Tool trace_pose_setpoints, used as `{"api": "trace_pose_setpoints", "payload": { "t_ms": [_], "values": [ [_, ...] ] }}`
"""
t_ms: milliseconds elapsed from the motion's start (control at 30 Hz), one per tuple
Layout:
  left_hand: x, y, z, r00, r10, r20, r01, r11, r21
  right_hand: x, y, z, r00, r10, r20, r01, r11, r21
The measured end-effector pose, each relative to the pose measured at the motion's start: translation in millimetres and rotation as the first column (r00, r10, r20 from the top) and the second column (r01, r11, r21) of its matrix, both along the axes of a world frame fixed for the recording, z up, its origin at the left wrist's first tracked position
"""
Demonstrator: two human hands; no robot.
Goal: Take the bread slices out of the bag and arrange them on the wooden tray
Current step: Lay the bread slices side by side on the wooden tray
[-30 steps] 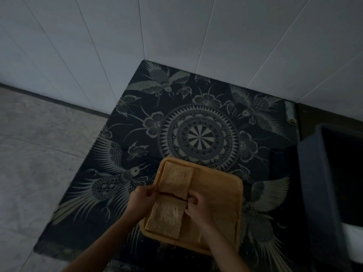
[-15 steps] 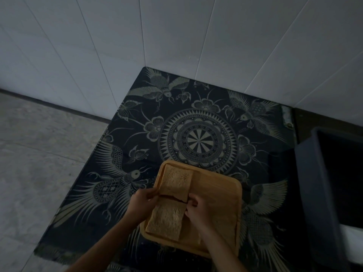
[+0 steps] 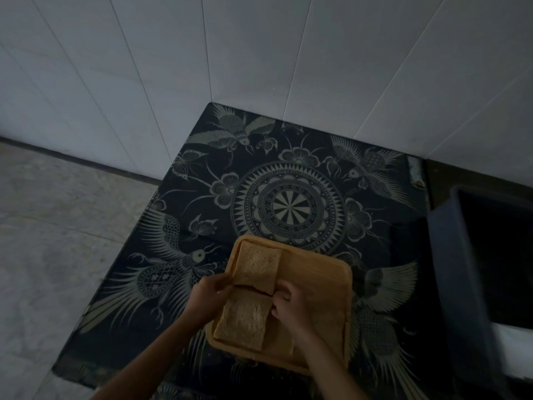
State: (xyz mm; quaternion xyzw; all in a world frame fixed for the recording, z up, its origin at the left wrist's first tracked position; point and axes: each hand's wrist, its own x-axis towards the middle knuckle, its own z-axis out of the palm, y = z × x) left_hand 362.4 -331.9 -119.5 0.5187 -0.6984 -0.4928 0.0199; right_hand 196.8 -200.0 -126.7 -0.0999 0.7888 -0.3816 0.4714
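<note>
Both hands [image 3: 212,295] unmoved on far slice [image 3: 258,265]

Wooden tray [image 3: 317,272], smooth matt; bread slices [image 3: 256,268] porous, rough crumb; table top [image 3: 288,180] glossy, printed pattern; wall tiles [image 3: 259,53] smooth; floor [image 3: 43,226] matt stone.

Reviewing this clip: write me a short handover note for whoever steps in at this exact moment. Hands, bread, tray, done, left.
Left hand: fingers at the left edge of the far bread slice, near its lower corner.
Right hand: fingers at the same slice's near right corner, by the seam between the slices.
Near bread slice lies flat on the wooden tray, left half. The far slice's near edge looks slightly lifted, overlapping it.
Done: two slices on the tray.
Left: settle the far slice flat; the tray's right half is bare. No bag is in view, so I cannot tell how many slices remain.
</note>
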Motion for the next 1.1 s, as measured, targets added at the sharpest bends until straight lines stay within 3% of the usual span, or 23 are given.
{"api": "trace_pose_setpoints", "payload": {
  "t_ms": [300, 533, 800, 1100],
  "values": [
    [-22, 16, 16, 0.999, -0.026, -0.045, 0.022, 0.996, -0.086, -35, 30, 21, 0.995, -0.012, -0.099, 0.009, 1.000, -0.029],
    [-56, 48, 24, 0.988, -0.144, -0.057, 0.137, 0.984, -0.111, -68, 73, 29, 0.984, -0.099, -0.150, 0.097, 0.995, -0.025],
    [-84, 84, 13, 0.981, -0.195, -0.022, 0.195, 0.980, 0.042, -85, 118, 31, 0.968, -0.156, -0.197, 0.159, 0.987, 0.001],
    [-98, 118, -8, 0.994, -0.108, 0.002, 0.105, 0.974, 0.201, -78, 144, 19, 0.983, -0.095, -0.155, 0.115, 0.985, 0.130]
  ]
}}
